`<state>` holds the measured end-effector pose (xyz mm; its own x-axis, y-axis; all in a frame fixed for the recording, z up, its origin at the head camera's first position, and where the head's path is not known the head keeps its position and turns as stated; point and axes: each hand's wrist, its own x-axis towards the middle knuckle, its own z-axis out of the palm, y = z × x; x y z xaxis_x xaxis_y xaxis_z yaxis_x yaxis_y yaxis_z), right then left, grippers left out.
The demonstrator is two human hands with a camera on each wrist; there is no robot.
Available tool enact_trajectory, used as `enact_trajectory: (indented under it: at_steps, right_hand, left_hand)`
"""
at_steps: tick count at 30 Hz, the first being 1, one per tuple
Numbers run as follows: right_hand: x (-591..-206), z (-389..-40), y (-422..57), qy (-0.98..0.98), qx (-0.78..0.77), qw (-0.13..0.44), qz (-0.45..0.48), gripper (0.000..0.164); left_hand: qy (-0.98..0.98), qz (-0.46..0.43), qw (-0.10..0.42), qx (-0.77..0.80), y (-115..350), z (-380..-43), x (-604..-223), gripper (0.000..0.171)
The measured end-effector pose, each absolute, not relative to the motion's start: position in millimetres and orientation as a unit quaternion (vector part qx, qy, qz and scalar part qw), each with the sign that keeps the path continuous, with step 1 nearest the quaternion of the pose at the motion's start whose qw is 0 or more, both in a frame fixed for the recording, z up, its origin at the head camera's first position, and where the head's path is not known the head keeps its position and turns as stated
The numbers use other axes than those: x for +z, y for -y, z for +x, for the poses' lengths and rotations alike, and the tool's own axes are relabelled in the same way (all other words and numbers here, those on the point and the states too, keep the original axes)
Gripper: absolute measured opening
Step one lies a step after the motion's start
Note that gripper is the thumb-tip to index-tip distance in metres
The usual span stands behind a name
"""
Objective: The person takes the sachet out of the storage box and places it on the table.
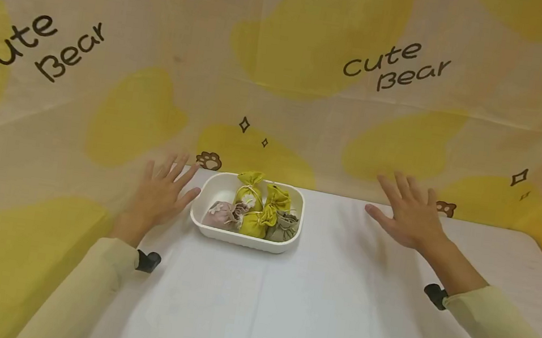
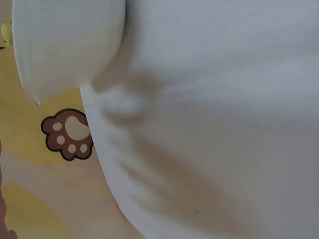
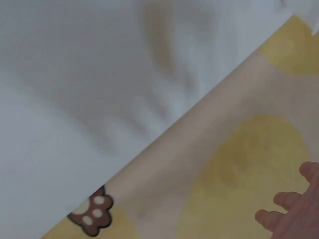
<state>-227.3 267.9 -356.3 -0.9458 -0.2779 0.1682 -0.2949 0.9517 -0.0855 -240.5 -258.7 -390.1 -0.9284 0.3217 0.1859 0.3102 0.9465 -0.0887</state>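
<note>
A white plastic tray point(image 1: 241, 239) stands at the back of the table and holds several small drawstring pouches. Among them are a yellow-green pouch point(image 1: 249, 192) with a white flower, a second yellow-green pouch point(image 1: 253, 224), a pink pouch point(image 1: 221, 215) and a grey pouch point(image 1: 284, 228). My left hand point(image 1: 159, 197) is spread beside the tray's left end, thumb near the rim. Well to the right of the tray, my right hand point(image 1: 409, 213) hovers with fingers spread, holding nothing. In the left wrist view the tray's side point(image 2: 70, 45) shows up close.
A white cloth covers the table point(image 1: 304, 310). Behind it and along the left hangs a yellow-patterned curtain point(image 1: 296, 52) lettered "Cute Bear", meeting the table's back edge. Each wrist wears a black camera mount, one on the left point(image 1: 148, 261) and one on the right point(image 1: 436, 296).
</note>
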Motion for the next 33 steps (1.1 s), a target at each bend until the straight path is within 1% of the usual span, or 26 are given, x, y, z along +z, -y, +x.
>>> enact_trajectory:
  at_steps: [6,14,16,21,23,25,29,33]
  right_hand:
    - [-351,-224,-247,0.976,0.098,0.070,0.180,0.082]
    - [-350,-221,-225,0.964,0.134,0.087,0.213,0.082]
    - [-350,-221,-219,0.959,0.170,0.071,0.217,0.084]
    - [-350,-220,-207,0.928,0.302,0.001,0.216,0.093]
    - [-351,-219,-203,0.914,0.342,-0.015,0.218,0.095]
    - [-353,-219,-200,0.897,0.378,-0.022,0.228,0.094]
    - [-356,-220,-193,0.857,0.447,-0.045,0.251,0.091]
    - [-358,-220,-185,0.834,0.481,-0.068,0.262,0.087]
  left_hand:
    - [0.978,-0.201,0.063,-0.014,248,-237,-391,0.066]
    - [0.974,-0.219,0.030,-0.043,242,-230,-396,0.069]
    - [0.973,-0.223,0.026,-0.043,242,-229,-399,0.070]
    - [0.973,-0.225,0.009,-0.043,243,-225,-406,0.073]
    - [0.974,-0.221,0.000,-0.043,243,-224,-408,0.074]
    - [0.975,-0.217,-0.003,-0.045,243,-223,-410,0.075]
    - [0.974,-0.221,0.006,-0.045,244,-221,-411,0.077]
    - [0.973,-0.227,0.013,-0.046,244,-218,-412,0.077]
